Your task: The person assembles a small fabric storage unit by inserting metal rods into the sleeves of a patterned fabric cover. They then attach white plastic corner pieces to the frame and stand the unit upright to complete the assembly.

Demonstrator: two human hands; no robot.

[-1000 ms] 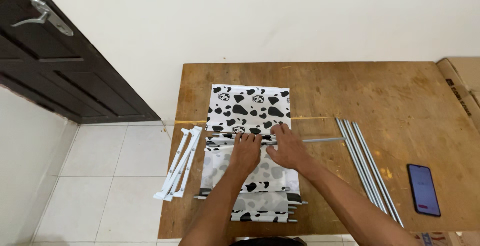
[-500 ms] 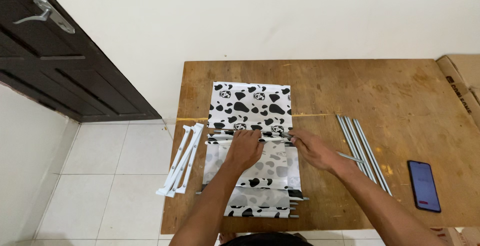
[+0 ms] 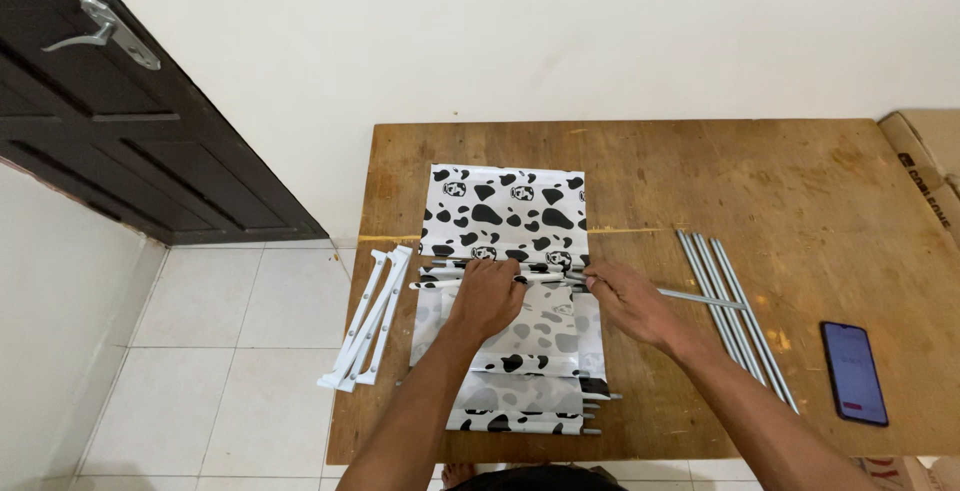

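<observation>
The left hand (image 3: 487, 296) presses flat on the black-and-white cow-patterned fabric sheet (image 3: 508, 286). The right hand (image 3: 625, 298) pinches a thin grey metal rod (image 3: 690, 297), seemingly threading it into the fabric's sleeve. Pushing it further needs the fabric kept taut.

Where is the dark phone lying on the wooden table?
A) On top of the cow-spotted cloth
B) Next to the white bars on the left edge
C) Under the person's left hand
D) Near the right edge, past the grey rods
D: the phone lies flat on the table near its right edge, to the right of the grey rods and clear of both hands.
</observation>
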